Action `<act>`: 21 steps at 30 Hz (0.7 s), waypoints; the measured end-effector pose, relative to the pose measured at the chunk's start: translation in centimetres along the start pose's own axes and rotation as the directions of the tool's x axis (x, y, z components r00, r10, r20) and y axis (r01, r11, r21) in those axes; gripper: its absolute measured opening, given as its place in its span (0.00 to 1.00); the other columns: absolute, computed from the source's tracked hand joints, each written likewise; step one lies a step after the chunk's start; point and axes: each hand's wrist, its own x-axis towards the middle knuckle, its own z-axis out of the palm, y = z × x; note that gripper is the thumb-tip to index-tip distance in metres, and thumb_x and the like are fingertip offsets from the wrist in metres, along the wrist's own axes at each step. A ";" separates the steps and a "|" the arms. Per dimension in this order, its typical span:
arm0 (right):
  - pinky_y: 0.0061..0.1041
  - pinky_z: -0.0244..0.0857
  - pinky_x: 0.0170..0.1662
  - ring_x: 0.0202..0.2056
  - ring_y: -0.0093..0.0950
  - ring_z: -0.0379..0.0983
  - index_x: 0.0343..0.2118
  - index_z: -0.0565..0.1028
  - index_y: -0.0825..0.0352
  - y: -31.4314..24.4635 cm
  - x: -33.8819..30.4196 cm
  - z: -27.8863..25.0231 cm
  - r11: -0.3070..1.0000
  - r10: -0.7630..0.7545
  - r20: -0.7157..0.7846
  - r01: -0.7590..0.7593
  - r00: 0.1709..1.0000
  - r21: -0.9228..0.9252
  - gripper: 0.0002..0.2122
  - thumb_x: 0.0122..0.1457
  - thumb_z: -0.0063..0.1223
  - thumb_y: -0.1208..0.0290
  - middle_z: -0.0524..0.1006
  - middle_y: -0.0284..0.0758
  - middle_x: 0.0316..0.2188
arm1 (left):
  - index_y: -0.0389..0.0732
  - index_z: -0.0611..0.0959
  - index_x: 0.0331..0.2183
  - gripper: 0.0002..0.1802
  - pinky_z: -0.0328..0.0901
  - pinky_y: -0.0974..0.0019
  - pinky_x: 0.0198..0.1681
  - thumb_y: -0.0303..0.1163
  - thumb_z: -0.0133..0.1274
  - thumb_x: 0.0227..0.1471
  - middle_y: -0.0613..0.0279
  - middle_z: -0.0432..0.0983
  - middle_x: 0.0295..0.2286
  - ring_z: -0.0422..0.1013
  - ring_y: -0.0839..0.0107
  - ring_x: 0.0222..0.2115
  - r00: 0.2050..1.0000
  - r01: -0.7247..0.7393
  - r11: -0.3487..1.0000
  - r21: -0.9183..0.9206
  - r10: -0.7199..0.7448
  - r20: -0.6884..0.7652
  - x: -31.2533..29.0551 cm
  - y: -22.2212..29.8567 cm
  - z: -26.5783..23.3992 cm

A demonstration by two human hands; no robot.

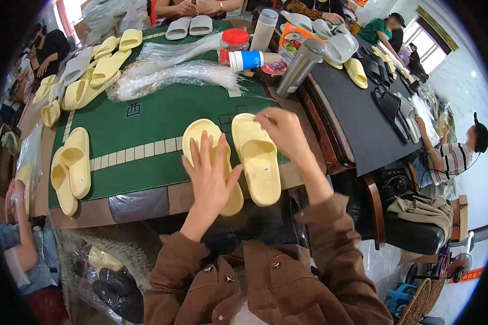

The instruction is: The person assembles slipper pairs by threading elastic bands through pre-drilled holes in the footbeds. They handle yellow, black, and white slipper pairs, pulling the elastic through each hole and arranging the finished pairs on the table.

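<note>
Two pale yellow slippers lie side by side at the near edge of the green-topped table, toes pointing away from me. My left hand [209, 172] lies with spread fingers over the left slipper [232, 203], hiding much of its strap. Beside it, the right slipper [263, 181] shows its bare insole with a small mark. At this slipper's toe is my right hand [282, 125], its fingers curled in a pinch. Whatever those fingertips may hold is too small or hidden to see. Another yellow slipper pair [80, 168] rests on the table to the left, one overlapping the other.
Clear plastic strips [173, 78] lie bunched across the table's far half. Behind are a red-lidded jar [235, 40], a blue-and-white cup [246, 60] and a steel flask [302, 67]. More yellow slippers [106, 70] sit far left. Coworkers handle slippers at a dark table [352, 119].
</note>
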 end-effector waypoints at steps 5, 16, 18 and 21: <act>0.38 0.68 0.40 0.38 0.40 0.75 0.39 0.79 0.59 3.7 6.0 4.4 0.942 -0.054 0.215 0.121 0.975 -0.313 0.13 0.51 0.55 0.62 0.78 0.40 0.36 | 0.47 0.62 0.59 0.44 0.40 0.28 0.55 0.55 0.57 0.46 0.45 0.49 0.58 0.43 0.42 0.61 0.999 0.008 0.999 0.037 -0.010 0.042 1.4 2.2 1.5; 0.30 0.66 0.29 0.26 0.38 0.76 0.31 0.74 0.70 3.5 2.7 -0.2 0.999 0.042 -0.248 -0.049 0.968 -0.022 0.08 0.57 0.50 0.69 0.76 0.44 0.22 | 0.62 0.64 0.59 0.41 0.29 0.28 0.58 0.37 0.59 0.43 0.44 0.49 0.59 0.40 0.45 0.62 0.997 -0.072 0.996 0.043 0.073 -0.036 0.9 1.5 1.5; 0.22 0.65 0.31 0.27 0.18 0.69 0.32 0.74 0.72 2.3 -1.7 -5.4 0.998 0.046 -0.266 -0.052 0.963 -0.018 0.06 0.58 0.50 0.74 0.74 0.38 0.22 | 0.68 0.68 0.56 0.37 0.30 0.27 0.58 0.33 0.57 0.42 0.45 0.52 0.58 0.42 0.44 0.62 0.998 -0.046 0.998 0.030 0.047 -0.037 1.1 0.9 1.4; 0.18 0.61 0.29 0.26 0.15 0.64 0.31 0.73 0.72 2.8 -9.5 -11.4 0.959 0.241 -0.241 -0.269 0.940 -0.089 0.05 0.58 0.50 0.74 0.72 0.32 0.21 | 0.68 0.69 0.56 0.38 0.34 0.26 0.58 0.32 0.58 0.42 0.48 0.52 0.58 0.45 0.46 0.61 0.994 -0.093 0.992 0.083 0.096 -0.041 1.2 -0.9 0.8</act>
